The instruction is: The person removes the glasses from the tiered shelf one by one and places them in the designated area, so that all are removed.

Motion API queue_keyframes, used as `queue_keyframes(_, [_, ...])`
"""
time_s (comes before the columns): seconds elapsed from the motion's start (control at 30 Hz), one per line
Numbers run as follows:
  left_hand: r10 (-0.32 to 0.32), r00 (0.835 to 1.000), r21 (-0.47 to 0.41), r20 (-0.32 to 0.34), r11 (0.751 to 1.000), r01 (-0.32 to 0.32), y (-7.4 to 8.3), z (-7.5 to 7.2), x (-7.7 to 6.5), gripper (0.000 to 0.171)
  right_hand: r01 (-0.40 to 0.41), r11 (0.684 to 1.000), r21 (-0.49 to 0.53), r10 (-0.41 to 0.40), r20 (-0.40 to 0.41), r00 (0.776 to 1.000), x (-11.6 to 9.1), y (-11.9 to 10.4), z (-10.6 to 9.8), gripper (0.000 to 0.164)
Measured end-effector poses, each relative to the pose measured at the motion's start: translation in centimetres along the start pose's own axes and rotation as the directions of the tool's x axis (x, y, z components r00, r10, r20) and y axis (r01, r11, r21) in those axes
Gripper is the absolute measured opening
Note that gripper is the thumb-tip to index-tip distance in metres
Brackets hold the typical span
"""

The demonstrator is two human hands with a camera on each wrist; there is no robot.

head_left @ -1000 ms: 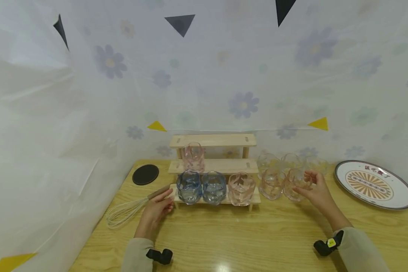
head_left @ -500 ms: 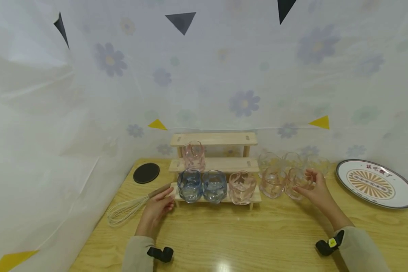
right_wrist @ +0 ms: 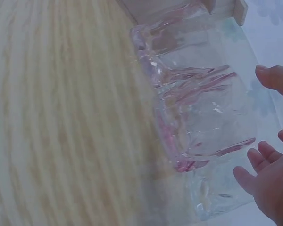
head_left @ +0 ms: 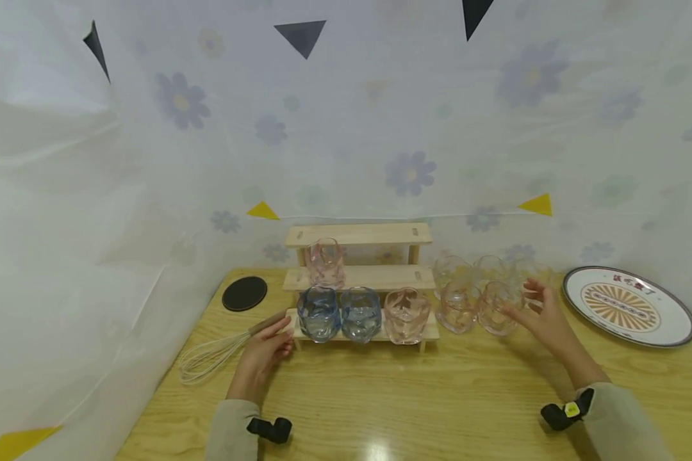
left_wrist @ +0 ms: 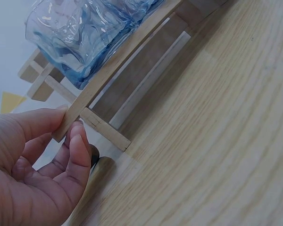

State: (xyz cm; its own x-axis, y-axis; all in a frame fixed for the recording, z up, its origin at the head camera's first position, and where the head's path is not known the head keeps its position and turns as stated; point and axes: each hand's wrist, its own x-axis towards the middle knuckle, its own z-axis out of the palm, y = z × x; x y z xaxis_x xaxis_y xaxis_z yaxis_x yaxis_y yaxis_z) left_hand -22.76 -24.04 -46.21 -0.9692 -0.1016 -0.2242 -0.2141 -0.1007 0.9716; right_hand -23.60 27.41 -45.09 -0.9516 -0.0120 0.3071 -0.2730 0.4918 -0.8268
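My left hand (head_left: 261, 355) pinches the left end of the lowest plank of a three-step wooden rack (head_left: 357, 234); in the left wrist view the thumb lies on top and curled fingers are beneath. Two blue glasses (head_left: 318, 317) and a pink glass (head_left: 406, 318) stand on that plank. Another pink glass (head_left: 325, 266) occupies the middle step's left end. Beside the rack, two pink glasses (head_left: 458, 310) stand on the table. My right hand (head_left: 546, 323) is next to the right one (head_left: 498, 314), thumb and fingers spread; the right wrist view shows a gap between hand and glass.
Several clear glasses (head_left: 452, 267) stand behind the pink pair. A patterned oval plate (head_left: 602, 320) lies at the right. A whisk (head_left: 213, 355) lies left of the rack, with a black round coaster (head_left: 245, 293) behind it. A white floral curtain (head_left: 346, 128) hangs at the back.
My right hand has loosened from the right pink glass and drawn slightly back to the right, fingers spreading. The left hand keeps its place on the rack. The head view has shifted slightly.
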Motion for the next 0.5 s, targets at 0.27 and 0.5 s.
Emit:
queue_keyframes(0.27, [0.007,1.000,0.015,0.006,1.000,-0.007,0.0,0.0,0.0,0.045,0.109,0.993,-0.047,-0.112,-0.067,0.991,-0.1,-1.9,-0.8,0.072])
queue_keyframes(0.5, [0.005,1.000,0.015,0.003,1.000,-0.005,0.1,0.0,-0.1,0.045,0.244,0.969,-0.037,-0.246,-0.049,0.968,0.5,-3.1,-0.7,0.067])
